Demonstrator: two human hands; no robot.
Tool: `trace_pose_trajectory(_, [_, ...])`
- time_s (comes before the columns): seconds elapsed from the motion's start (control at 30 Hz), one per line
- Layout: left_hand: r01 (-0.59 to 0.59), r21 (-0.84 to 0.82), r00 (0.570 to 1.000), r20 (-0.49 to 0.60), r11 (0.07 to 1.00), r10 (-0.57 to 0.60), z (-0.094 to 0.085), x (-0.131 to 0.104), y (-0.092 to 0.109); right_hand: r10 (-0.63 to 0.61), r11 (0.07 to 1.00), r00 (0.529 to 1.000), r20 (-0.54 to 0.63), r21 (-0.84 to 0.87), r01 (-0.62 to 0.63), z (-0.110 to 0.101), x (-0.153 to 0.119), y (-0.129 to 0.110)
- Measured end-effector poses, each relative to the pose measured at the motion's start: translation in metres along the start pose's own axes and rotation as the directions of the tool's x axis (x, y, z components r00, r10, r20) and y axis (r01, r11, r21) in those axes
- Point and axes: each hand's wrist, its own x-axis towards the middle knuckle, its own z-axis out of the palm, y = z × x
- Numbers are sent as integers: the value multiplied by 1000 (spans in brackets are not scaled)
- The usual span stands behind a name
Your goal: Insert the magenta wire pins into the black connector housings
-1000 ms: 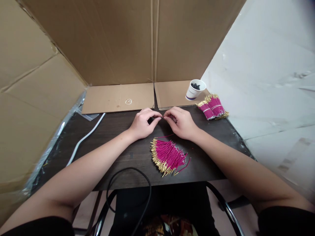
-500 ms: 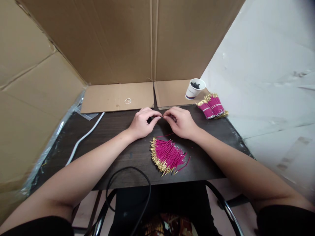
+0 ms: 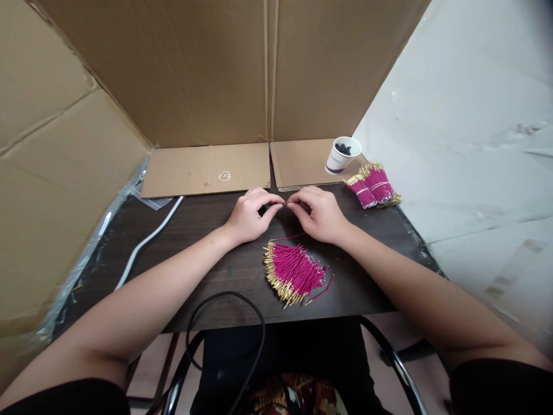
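In the head view, pinching a tiny item (image 3: 285, 204), too small to make out, between the fingertips of both left hand (image 3: 250, 216) and right hand (image 3: 318, 214), over the dark table (image 3: 203, 259). Can see nearer the body a loose heap of gold-tipped magenta wires (image 3: 296, 271); farther right, banded bundles (image 3: 375, 185) beside a paper cup (image 3: 339, 158) with black pieces (image 3: 344, 149), upright on cardboard (image 3: 302, 164).

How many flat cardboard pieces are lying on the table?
2: the left piece has a thin white loop on it, and the right piece has the paper cup. Any underneath would be hidden.
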Motion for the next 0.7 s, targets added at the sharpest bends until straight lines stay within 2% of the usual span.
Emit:
trace_pose_trajectory(0.37, [-33,-24,999,-13,999,33,1,0,0,37,999,999,9,27,-38,0,1,-2])
trace_pose_trajectory(0.6, [21,-30,999,-26,999,-22,1,0,1,84,995,996,-11,61,-83,0,1,-3])
trace_pose_trajectory(0.7, [10,-13,1000,-26,1000,-10,0,0,2,90,994,996,-11,68,-89,1,0,-4])
